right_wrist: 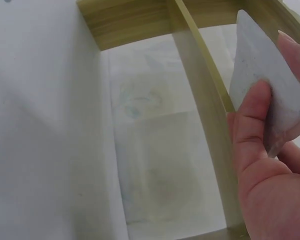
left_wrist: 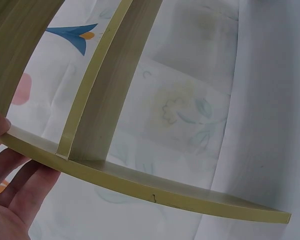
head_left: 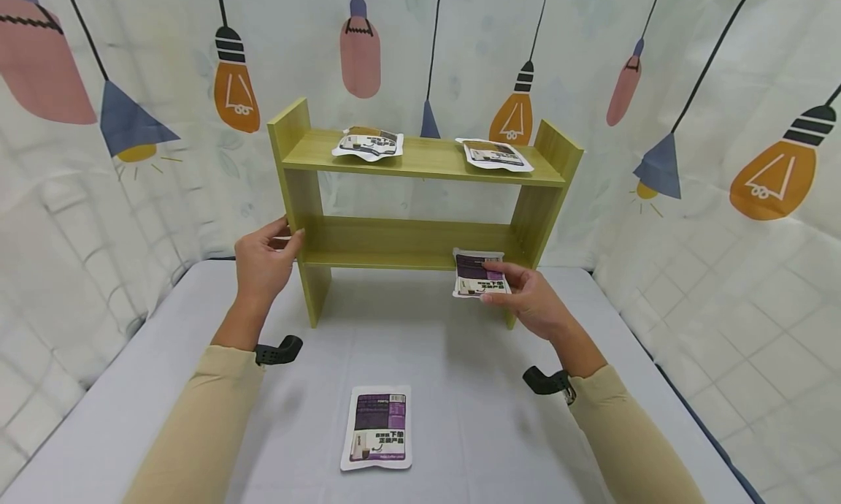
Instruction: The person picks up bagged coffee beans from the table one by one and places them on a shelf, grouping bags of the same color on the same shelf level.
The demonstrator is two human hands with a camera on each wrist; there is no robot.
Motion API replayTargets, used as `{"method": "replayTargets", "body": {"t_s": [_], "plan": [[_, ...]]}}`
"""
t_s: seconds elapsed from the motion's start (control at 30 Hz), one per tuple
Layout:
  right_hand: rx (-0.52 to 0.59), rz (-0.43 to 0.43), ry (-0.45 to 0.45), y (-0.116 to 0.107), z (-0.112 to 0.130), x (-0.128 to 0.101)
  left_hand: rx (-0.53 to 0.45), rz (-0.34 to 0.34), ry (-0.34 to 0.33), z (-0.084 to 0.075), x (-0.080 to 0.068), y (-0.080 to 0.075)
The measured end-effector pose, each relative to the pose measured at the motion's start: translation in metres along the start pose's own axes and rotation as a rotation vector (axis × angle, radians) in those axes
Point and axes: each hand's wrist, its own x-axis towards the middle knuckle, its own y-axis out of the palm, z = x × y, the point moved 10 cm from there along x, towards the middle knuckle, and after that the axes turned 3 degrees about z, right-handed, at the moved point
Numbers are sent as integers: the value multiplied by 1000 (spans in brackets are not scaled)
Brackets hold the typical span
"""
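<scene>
Pinching a flat, glossy packet (head_left: 478, 273) by its lower edge between thumb and fingers, the right hand (head_left: 528, 299) holds it at the right end of the lower board of a small wooden shelf (head_left: 420, 197), right of centre in the head view. The shelf is yellow-green with a fine grain, two boards between square-cut side panels. The left hand (head_left: 263, 259) grips the left side panel, thumb on its front edge and fingers behind. Two similar white-edged packets (head_left: 368, 143) lie flat on the top board. Another packet (head_left: 377, 427), purple and white, lies at the bottom centre on the smooth pale grey table (head_left: 131, 416). A thin curtain (head_left: 723, 88) printed with lamps hangs all round.
</scene>
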Motion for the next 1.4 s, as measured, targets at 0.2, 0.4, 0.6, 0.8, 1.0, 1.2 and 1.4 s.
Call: {"method": "replayTargets", "body": {"t_s": [0.2, 0.4, 0.6, 0.8, 1.0, 1.2, 1.4], "plan": [[-27, -31, 19, -4, 0, 2, -6, -4, 13, -2, 0, -1], [-45, -49, 33, -7, -1, 4, -7, -3, 7, -1, 0, -1], [-85, -74, 38, -10, -1, 6, -8, -2, -2, 0, -1, -1], [-94, -85, 49, -11, -2, 8, -11, -2, -7, 0, -1, -2], [-77, -107, 63, -15, -5, 11, -6, -4, -4, 0, -1, -2], [-80, -128, 53, -17, -1, 11, -5, -4, -15, 0, -1, -1], [-98, -155, 54, -20, 0, 12, 2, -8, -14, 1, -1, -2]]}}
